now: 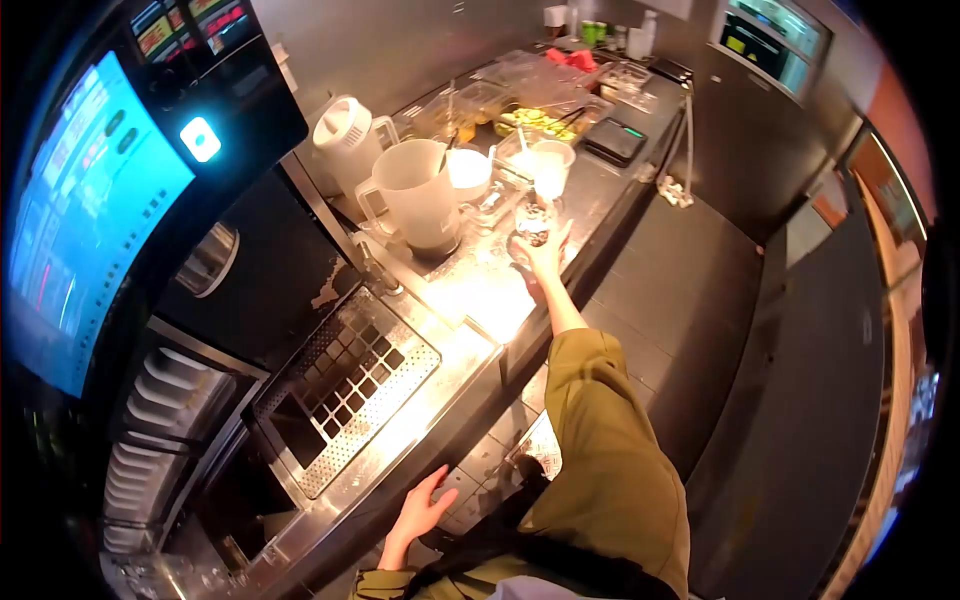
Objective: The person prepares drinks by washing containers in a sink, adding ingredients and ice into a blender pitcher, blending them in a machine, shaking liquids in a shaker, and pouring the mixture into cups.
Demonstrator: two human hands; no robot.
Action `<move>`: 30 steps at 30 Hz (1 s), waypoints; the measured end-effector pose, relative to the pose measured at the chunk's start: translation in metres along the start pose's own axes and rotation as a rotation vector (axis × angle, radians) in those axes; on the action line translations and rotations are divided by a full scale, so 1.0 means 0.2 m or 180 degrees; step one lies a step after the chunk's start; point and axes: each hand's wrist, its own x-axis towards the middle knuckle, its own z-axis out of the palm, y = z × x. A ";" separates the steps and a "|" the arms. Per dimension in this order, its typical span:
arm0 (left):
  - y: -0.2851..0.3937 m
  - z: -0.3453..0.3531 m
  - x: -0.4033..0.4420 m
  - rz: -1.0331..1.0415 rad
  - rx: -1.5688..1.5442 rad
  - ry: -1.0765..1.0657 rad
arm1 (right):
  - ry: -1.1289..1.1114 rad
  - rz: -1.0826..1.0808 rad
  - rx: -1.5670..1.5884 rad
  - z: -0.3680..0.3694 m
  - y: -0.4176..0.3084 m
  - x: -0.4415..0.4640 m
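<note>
The right hand (545, 256) reaches out over the metal desk (475, 292), its fingers curved around a clear cup (536, 218) with thumb and fingertips on opposite sides. Something dark shows in the lower part of the cup; glare hides whether its base rests on the desk. The cup is slightly past the view's middle, toward one o'clock.

From the cup, a pale container (553, 160) stands just beyond at twelve o'clock, brightly lit, and a tray of green and yellow pieces (540, 123) lies farther out in the same direction. A flat black device (613, 142) sits between one and two o'clock. A large translucent pitcher (412, 198) stands near nine, with a white lidded jug (345, 140) behind it toward ten.

A drain grate (345, 390) is set into the desk between seven and eight o'clock. Near seven, the left hand (420, 512) hangs beside the desk's front edge, its fingers open and spread. An olive sleeve (610, 420) covers the right arm.
</note>
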 end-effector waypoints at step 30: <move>-1.05 -0.38 -3.39 0.0451 -0.2004 0.5828 | -0.9101 -0.1484 0.1434 -0.25 -1.34 -5.09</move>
